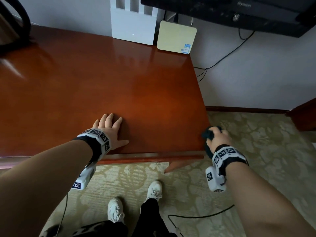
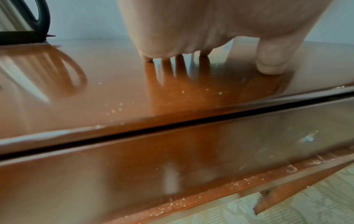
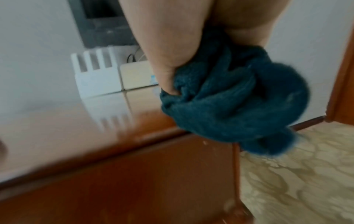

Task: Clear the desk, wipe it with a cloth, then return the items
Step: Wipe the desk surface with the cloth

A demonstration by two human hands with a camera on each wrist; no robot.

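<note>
Pressing flat on the glossy reddish-brown desk (image 1: 102,79) near its front edge: the left hand (image 1: 109,130), fingers (image 2: 270,60) straight and spread, tips touching the top, thumb out to the side. Gripping a bunched dark teal cloth (image 3: 233,106) just off the desk's front right corner: the right hand (image 1: 218,136), fingers curled tightly round the wad, folds bulging out past the knuckles and hanging beside the corner over the patterned carpet (image 1: 265,142). Standing at the back of the desk against the wall: a white slotted box (image 1: 133,26) with a cream square box (image 1: 176,36) right beside it. Showing at the far left edge: part of a kettle (image 2: 21,19) with a black handle, sitting on a dark base. Hanging on the wall above the boxes: a black screen (image 1: 239,12), cables trailing down below it. Lying scattered on the desktop near the left hand, seen from the left wrist: pale specks of dust. Standing on the carpet below the desk front: two white shoes (image 1: 116,209).
</note>
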